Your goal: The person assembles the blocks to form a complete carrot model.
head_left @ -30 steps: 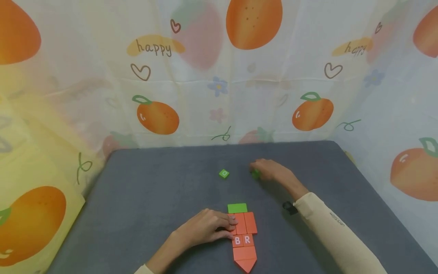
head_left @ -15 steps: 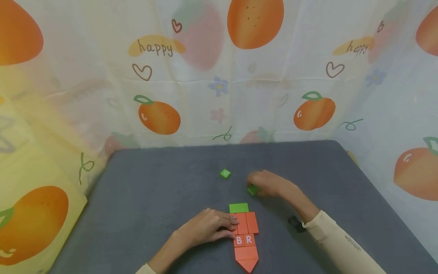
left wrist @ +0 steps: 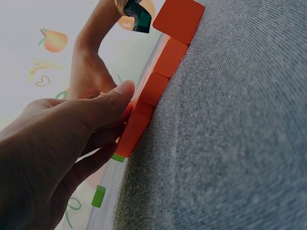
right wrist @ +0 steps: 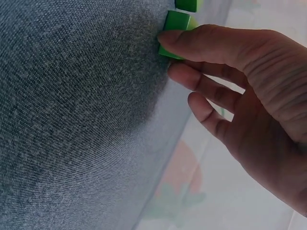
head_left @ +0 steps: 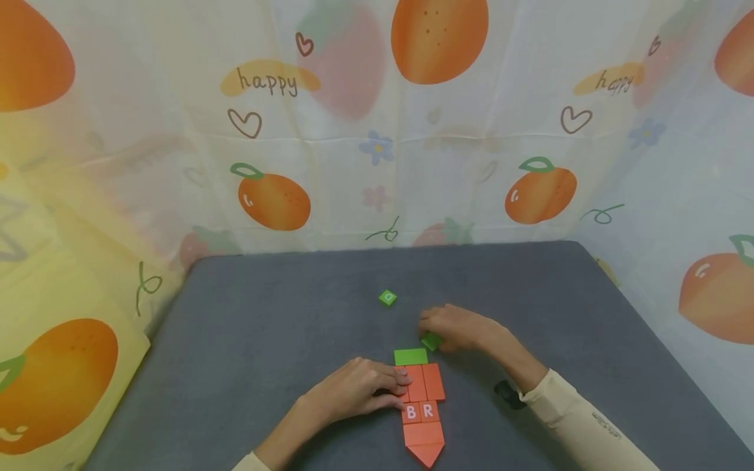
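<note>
Flat orange blocks form a column near the table's front, with a pointed block [head_left: 424, 454] at the near end and two lettered blocks [head_left: 428, 411] marked B and R above it. A green rectangular block [head_left: 410, 356] caps the far end. My left hand [head_left: 352, 392] rests its fingertips and thumb against the left side of the column, fairly straight. Just right of the green cap, my right hand [head_left: 456, 327] pinches a small green block [right wrist: 177, 21] between thumb and fingers, low over the cloth. Farther back lies a green lettered tile [head_left: 387, 297], turned cornerwise.
A dark grey cloth covers the table [head_left: 265, 314]. Behind it hangs a printed curtain [head_left: 436, 176] with oranges and hearts. A yellow cloth panel [head_left: 53, 288] stands on the left. Something black [head_left: 509, 394] sits at my right wrist.
My right hand has come nearer, bringing the green block from the back of the table to beside the green cap. My left hand stays in place against the orange blocks.
</note>
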### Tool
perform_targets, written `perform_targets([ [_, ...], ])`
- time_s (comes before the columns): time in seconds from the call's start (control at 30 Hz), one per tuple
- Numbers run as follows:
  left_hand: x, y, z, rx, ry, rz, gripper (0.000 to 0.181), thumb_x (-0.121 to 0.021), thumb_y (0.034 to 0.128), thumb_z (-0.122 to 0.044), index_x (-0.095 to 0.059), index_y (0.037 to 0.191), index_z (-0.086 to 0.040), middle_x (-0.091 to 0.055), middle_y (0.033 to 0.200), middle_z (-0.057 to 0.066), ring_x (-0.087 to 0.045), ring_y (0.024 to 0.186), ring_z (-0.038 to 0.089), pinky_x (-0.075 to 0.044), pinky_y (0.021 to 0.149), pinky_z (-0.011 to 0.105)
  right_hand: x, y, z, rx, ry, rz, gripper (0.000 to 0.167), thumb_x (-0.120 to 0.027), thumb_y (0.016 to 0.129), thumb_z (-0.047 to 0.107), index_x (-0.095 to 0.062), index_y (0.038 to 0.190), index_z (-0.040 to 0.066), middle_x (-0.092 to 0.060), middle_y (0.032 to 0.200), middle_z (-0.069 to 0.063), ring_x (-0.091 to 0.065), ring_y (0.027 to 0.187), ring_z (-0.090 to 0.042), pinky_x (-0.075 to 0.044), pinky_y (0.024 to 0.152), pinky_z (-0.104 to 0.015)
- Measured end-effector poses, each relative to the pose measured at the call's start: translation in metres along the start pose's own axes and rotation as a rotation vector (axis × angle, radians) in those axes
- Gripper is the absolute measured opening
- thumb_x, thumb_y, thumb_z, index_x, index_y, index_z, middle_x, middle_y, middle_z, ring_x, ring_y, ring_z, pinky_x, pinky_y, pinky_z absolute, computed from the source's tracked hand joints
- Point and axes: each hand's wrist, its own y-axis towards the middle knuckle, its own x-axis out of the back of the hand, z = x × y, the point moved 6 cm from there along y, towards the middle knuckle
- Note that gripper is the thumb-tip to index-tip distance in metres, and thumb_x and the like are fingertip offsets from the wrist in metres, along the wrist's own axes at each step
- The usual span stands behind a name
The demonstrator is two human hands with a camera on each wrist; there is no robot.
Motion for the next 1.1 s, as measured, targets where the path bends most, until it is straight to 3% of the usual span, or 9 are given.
perform_targets([
  [0.4, 0.002, 0.001, -0.001, -0.010, 0.009, 0.004, 0.030, -0.071, 0.0991, -0.039, -0.080, 0.119, -0.019, -0.078, 0.125, -0.006, -0.070, 0.121, 0.003, -0.059, 0.099, 0.024, 0.000, -0.002, 0.001, 0.038, 0.015, -0.016, 0.032, -0.081, 0.086, 0.001, -0.075, 0.114, 0.014, -0.069, 0.113, -0.003, -0.067, 0.104, -0.021, -0.058, 0.088, -0.042],
  [0.93, 0.002, -0.002, 0.001, -0.007, 0.017, -0.014, 0.029, -0.072, 0.0983, -0.038, -0.081, 0.118, -0.019, -0.078, 0.123, -0.006, -0.070, 0.120, 0.002, -0.059, 0.098, 0.022, 0.003, -0.002, 0.004, 0.046, -0.019, -0.035, 0.029, -0.081, 0.089, 0.007, -0.075, 0.117, 0.014, -0.069, 0.112, -0.003, -0.067, 0.104, -0.022, -0.058, 0.090, -0.044],
  [1.1, 0.001, -0.001, -0.001, -0.016, 0.021, -0.021, 0.029, -0.072, 0.0982, -0.039, -0.081, 0.117, -0.019, -0.078, 0.122, -0.006, -0.071, 0.120, 0.003, -0.058, 0.099, 0.022, 0.006, -0.015, 0.012, 0.106, -0.069, -0.078, 0.035, -0.074, 0.095, 0.009, -0.069, 0.129, 0.014, -0.066, 0.131, -0.010, -0.065, 0.116, -0.029, -0.057, 0.096, -0.048],
])
